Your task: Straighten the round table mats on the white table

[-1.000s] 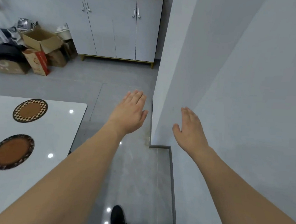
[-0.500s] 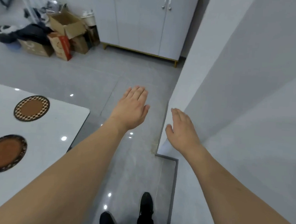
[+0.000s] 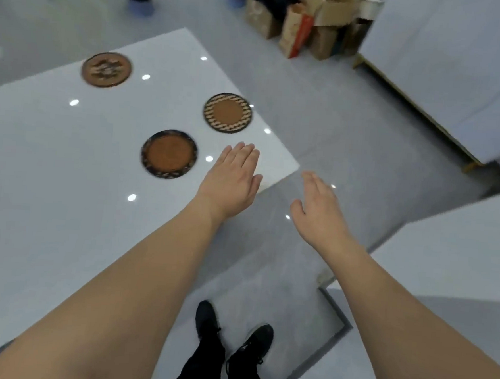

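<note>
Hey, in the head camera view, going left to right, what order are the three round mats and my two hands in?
Mat with the patterned centre → dark-rimmed mat → checker-rimmed mat and the left hand overlap in left-right span, so their order is unclear → right hand.

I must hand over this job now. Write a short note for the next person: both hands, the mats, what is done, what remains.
Left hand: open, flat, empty, over the near corner of the white table.
Right hand: open, empty, over the floor beside the table.
Mats: dark-rimmed mat nearest the left hand; checker-rimmed mat by the right edge; patterned mat at the far side. All lie flat and apart, not in one line.
Done: no mat is touched at this moment.
Left: line up all three mats, probably starting with the dark-rimmed one.
</note>
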